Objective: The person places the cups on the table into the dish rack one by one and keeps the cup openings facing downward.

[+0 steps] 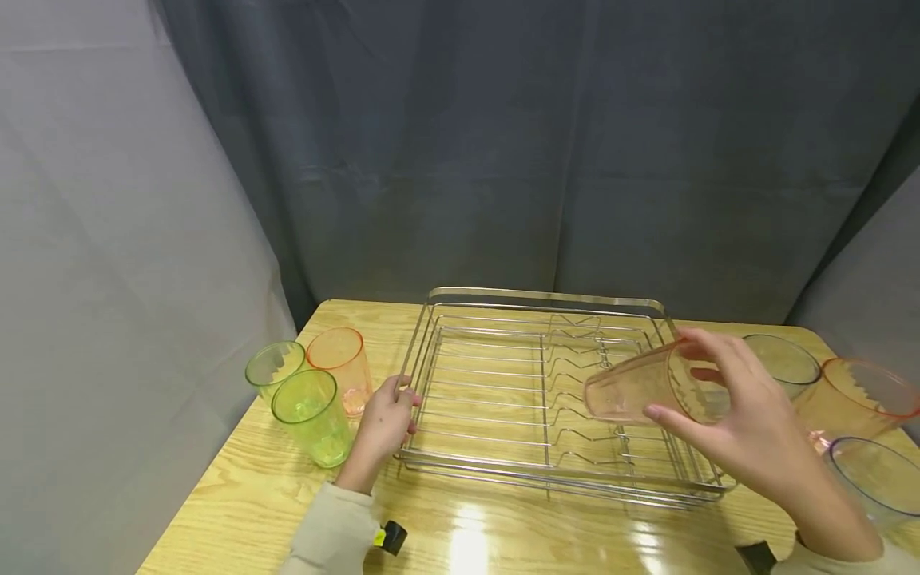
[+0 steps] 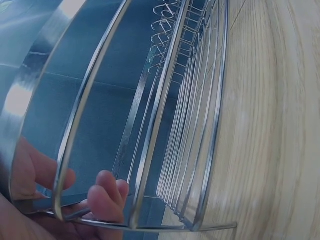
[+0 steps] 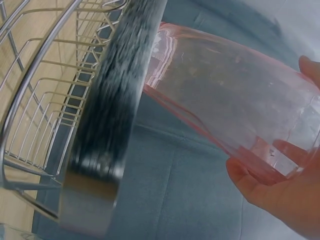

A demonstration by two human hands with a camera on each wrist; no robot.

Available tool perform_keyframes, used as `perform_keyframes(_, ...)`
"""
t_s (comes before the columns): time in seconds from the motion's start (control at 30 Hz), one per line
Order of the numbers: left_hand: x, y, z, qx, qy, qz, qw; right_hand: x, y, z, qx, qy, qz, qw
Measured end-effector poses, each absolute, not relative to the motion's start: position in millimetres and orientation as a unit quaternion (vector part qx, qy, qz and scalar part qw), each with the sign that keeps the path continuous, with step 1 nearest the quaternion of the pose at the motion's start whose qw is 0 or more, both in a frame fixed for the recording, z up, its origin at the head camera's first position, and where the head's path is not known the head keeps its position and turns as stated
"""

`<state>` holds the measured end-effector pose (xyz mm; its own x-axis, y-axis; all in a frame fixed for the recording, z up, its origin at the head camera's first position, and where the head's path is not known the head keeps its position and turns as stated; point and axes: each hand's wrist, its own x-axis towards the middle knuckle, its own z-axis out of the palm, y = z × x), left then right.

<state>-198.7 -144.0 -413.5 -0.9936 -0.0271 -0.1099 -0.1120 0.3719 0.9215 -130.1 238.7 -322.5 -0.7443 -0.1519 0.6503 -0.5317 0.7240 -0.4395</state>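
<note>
Curled round the left end of the wire rack, the left hand braces it — steady pressure without lifting would suit. Further right, the right hand clamps the pink tumbler near its mouth, tilted over the rack's right part, base leftward; a gentle squeeze, with the base clear of the rack, looks wise. Wood-grain table beneath, glossy with glare; dark curtain behind — paler cloth at either side.
</note>
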Motion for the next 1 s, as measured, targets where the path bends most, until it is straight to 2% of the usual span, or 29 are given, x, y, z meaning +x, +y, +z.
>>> perform_keyframes(0.33,-198,-144,-411,-0.032,0.842,0.536,0.041,-126,229,-320,0.193,-0.869,0.342,0.301)
perform_keyframes(0.6,-192,-147,-401,-0.028,0.870,0.492,-0.024,-130,214,-313,0.218,-0.861,0.351,0.297)
perform_keyframes(0.73,-184,-140,-392,-0.012,0.884,0.459,-0.081,-129,211,-311,0.220,-0.861,0.354,0.291)
perform_keyframes(0.83,-175,-128,-377,0.029,0.888,0.440,-0.131,-128,209,-311,0.215,-0.862,0.358,0.288)
perform_keyframes(1.0,-155,-99,-346,0.132,0.849,0.488,-0.153,-127,202,-307,0.212,-0.853,0.383,0.285)
